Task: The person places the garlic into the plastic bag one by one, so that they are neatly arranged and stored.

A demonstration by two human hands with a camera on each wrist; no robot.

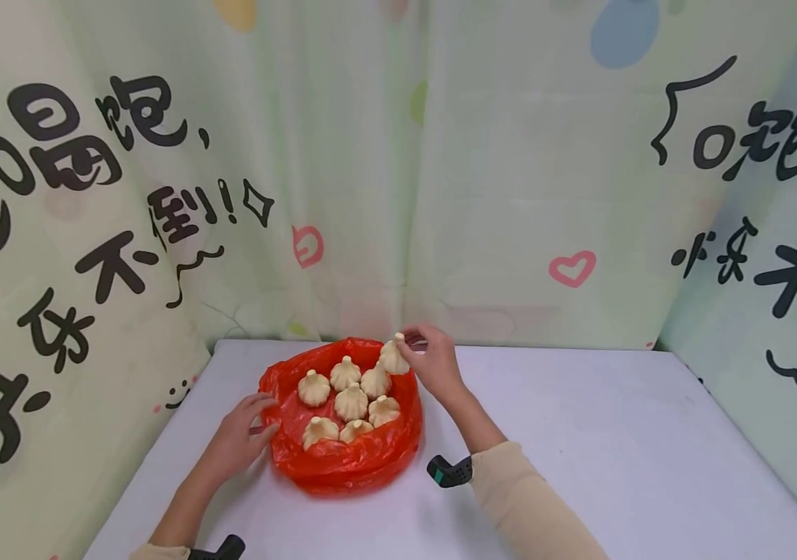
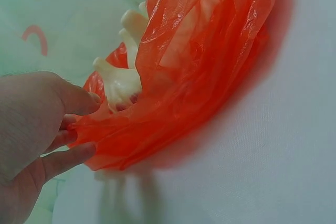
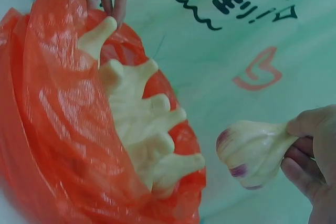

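Note:
Several pale garlic bulbs with stubby stems sit inside a red plastic bag, its rim spread open. My right hand pinches one garlic bulb by its stem over the bag's far right rim. Purple patches show on this held garlic bulb in the right wrist view, where it hangs apart from the others. At the bag's left side, my left hand grips the rim lightly between thumb and fingers. The bag's wall hides most of the bulbs in the left wrist view.
The bag stands on a white table, toward its left part. A pale printed curtain with dark lettering rises behind the table and along both sides. Black devices are strapped at the wrists, one below the right forearm.

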